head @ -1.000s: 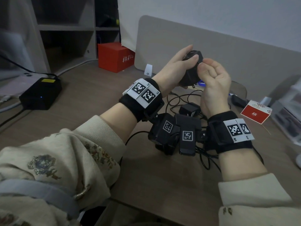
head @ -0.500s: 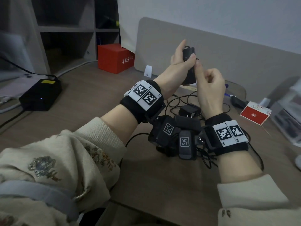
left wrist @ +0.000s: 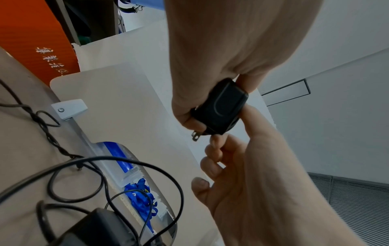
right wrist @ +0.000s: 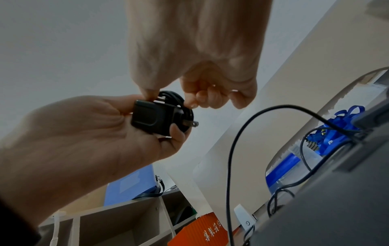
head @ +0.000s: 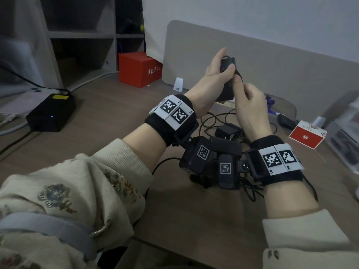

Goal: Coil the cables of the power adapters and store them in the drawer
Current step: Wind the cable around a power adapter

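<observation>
Both hands raised, left hand (head: 217, 74) gripping black adapter (left wrist: 221, 108), right hand (head: 250, 105) pinching its half-hidden coil (right wrist: 179, 99)

The held adapter (head: 227, 78) is mostly buried behind the left hand (head: 213, 78) in the head view. The second adapter (left wrist: 99, 231) on the table gets chopped by the frame bottom. Writing on the red box (head: 138, 68) is too small to read.

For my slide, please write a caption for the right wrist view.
Left hand holds a black power adapter while the right hand pinches its coiled cable.
</observation>
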### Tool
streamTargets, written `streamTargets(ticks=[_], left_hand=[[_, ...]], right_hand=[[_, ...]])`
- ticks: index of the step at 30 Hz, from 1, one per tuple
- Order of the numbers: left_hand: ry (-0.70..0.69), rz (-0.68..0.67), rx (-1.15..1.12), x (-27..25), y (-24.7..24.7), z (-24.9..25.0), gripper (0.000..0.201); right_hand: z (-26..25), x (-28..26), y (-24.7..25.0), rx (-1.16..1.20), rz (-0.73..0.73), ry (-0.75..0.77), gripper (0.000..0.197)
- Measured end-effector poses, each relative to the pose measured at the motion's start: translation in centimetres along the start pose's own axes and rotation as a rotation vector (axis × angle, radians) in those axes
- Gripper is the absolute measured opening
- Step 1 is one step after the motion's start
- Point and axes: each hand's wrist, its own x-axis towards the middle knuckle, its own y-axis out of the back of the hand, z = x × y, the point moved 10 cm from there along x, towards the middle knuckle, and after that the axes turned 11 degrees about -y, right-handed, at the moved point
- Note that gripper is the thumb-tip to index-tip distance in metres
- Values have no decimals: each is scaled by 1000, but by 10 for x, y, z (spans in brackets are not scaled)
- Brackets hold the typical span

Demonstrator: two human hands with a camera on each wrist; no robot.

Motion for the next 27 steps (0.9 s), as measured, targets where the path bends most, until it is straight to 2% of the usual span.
streamTargets(ticks=[2, 4, 11, 15, 17, 21, 27], left_hand=[[8, 13, -18, -2, 2, -1, 54], [5, 13, -16, -2, 2, 1, 55], [5, 48, -85, -2, 3, 7, 53], [12, 38, -201, -2, 2, 11, 50], [19, 36, -235, -3, 1, 13, 49], [27, -3, -252, -5, -3, 14, 47], [58, -29, -202, -7, -5, 11, 46]], right_hand=[[1, -1, 0, -2, -2, 11, 40], [2, 0, -3, 22, -20, 9, 34], [1, 0, -1, 106, 4, 26, 38], [11, 3, 3, 355, 6, -63, 37], [11, 3, 5, 387, 16, -54, 31], [10, 5, 7, 512, -17, -15, 7], [4, 4, 17, 455, 57, 75, 12]])
